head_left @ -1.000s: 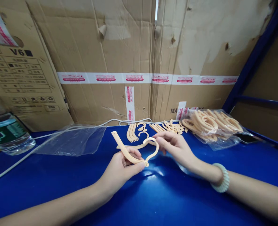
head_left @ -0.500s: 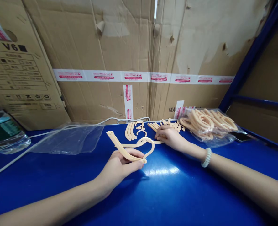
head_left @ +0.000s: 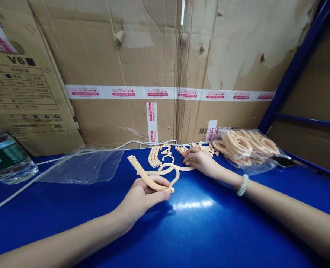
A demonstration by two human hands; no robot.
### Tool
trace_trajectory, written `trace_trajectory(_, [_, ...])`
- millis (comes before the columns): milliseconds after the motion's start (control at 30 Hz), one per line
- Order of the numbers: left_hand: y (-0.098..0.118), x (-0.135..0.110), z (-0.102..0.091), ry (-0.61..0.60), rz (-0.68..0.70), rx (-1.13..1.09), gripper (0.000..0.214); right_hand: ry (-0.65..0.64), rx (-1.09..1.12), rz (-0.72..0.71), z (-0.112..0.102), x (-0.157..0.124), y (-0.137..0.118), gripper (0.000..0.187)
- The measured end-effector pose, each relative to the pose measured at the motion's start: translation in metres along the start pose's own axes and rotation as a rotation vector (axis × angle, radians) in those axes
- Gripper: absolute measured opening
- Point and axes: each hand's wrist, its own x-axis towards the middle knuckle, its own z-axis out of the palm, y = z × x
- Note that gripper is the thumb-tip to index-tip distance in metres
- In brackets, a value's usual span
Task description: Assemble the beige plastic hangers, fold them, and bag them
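My left hand (head_left: 145, 195) is closed on a beige plastic hanger piece (head_left: 142, 175), a straight arm joined to a hook loop, held just above the blue tabletop (head_left: 187, 223). My right hand (head_left: 199, 160) reaches forward, fingers pressed down on a loose beige strip (head_left: 185, 168) beside a small pile of straight beige pieces (head_left: 204, 149). Curved beige pieces (head_left: 153, 156) and small hooks (head_left: 166, 149) lie just left of that hand. A pale bead bracelet (head_left: 242, 185) circles my right wrist.
A clear bag full of beige hook parts (head_left: 245, 145) lies at the back right, a dark phone (head_left: 283, 161) beside it. An empty clear plastic bag (head_left: 83, 165) and a white cable (head_left: 19, 193) lie at left. A water bottle (head_left: 7, 160) stands far left. Cardboard boxes (head_left: 153, 67) wall the back.
My right hand let go of the hook loop and reached forward to the loose pieces at the back. My left hand kept hold of the hanger piece.
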Motion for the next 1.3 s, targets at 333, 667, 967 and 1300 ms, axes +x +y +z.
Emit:
trace_trajectory(333, [0.0,-0.001,-0.001,-0.027,0.027,-0.003,0.012,0.307,0.519,0.199,-0.003,-0.011,-0.051,0.03])
trace_trajectory(667, [-0.004,0.002,-0.004,-0.056,0.09,0.001,0.012,0.369,1.044,0.56,0.014,-0.037,-0.091,0.047])
trace_trajectory(967, [-0.01,0.004,-0.006,-0.032,0.096,-0.027,0.015,0.026,1.29,0.636,0.029,-0.047,-0.089,0.04])
trace_trajectory(1300, [0.003,-0.001,-0.002,-0.105,0.017,0.003,0.011,-0.076,1.027,0.472,0.031,-0.049,-0.089,0.03])
